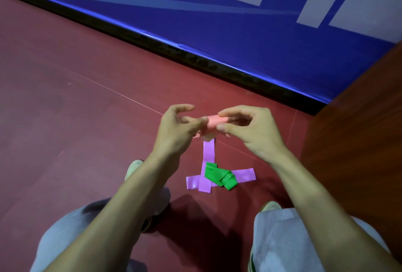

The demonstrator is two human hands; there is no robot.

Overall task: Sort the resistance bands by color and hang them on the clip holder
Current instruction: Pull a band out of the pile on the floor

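A pink resistance band (213,124) is held above the red floor between both hands. My left hand (176,132) pinches its left end and my right hand (250,129) pinches its right end with thumb and forefinger. Below them on the floor lie two purple bands (208,154), crossed over each other, one running away from me and one sideways. A crumpled green band (219,176) rests on top of the crossing. No clip holder is visible.
A blue banner (217,21) with white shapes runs along the floor's far edge above a black base strip. A brown wooden panel (359,119) stands at the right. My knees in grey trousers (282,239) and shoes flank the bands.
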